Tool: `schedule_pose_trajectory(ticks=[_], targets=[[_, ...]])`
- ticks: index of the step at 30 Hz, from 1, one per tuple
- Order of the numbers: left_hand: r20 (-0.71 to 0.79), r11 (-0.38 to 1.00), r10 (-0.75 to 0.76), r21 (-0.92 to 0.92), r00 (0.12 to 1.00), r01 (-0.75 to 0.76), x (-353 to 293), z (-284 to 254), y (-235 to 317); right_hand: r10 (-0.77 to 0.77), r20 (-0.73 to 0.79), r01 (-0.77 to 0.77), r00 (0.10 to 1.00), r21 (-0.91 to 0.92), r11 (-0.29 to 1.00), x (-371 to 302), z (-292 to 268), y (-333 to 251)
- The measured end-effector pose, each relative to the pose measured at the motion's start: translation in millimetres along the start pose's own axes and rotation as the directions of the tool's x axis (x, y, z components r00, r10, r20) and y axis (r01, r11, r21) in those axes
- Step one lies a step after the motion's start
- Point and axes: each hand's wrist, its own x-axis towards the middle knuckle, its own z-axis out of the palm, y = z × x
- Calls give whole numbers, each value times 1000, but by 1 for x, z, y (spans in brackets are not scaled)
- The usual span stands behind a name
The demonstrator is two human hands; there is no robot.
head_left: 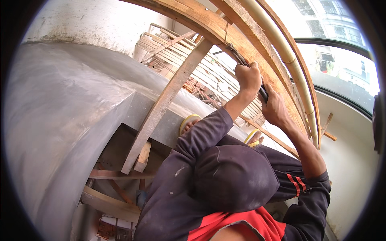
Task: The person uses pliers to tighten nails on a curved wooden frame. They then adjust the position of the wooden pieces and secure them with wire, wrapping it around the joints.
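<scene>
Both my hands are closed around a long, narrow dark hand tool, whose exact kind I cannot make out. My left hand grips it nearer its upper end, and my right hand holds the lower end. The tool slants along the inner face of a curved wooden beam. Its upper tip lies close to a thin tie wire looped around that beam. My fingers cover much of the tool's middle.
A bamboo pole and further timbers run beside the beam. One wooden strut slopes down leftward past a smooth grey concrete slab. My sandalled feet rest on a concrete ledge. Below it is a dark opening; stacked poles stand beyond. A window is at right.
</scene>
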Motion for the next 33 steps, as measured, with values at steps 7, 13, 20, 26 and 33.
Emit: schedule_pose_trajectory(ticks=[7, 13, 20, 26, 33], targets=[[139, 985, -13, -169, 990, 37, 0, -23, 6, 109, 171, -129, 979, 111, 985, -10, -16, -41], [705, 438, -90, -606, 704, 664, 1, -38, 37, 145, 505, -471, 851, 611, 637, -16, -24, -48], [560, 615, -136, -599, 817, 513, 10, -25, 30, 119, 162, -75, 980, -259, 963, -24, -60, -89], [425, 703, -226, -551, 876, 449, 3, 6, 42, -116, -83, -8, 990, -843, 538, -32, -24, -67], [176, 795, -324, -481, 929, 369, 3, -3, 41, 126, 170, -33, 977, -468, 883, 5, -33, -60]])
